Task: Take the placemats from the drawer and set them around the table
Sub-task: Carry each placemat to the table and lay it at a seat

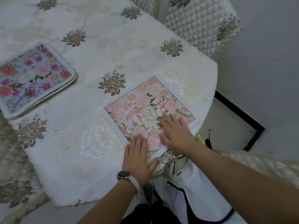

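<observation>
Two flat palms: left hand [137, 160] and right hand [176, 135], gripping nothing, press pink floral placemat [145, 113] beneath them, probably squaring it; blue floral placemats [32, 78] stacked well left of left hand.

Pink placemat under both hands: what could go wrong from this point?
1. The pink placemat lies at an angle with its right corner close to the table edge. A push from the flat left hand or right hand might slide it off.
2. Sliding it could drag and wrinkle the tablecloth beneath.
</observation>
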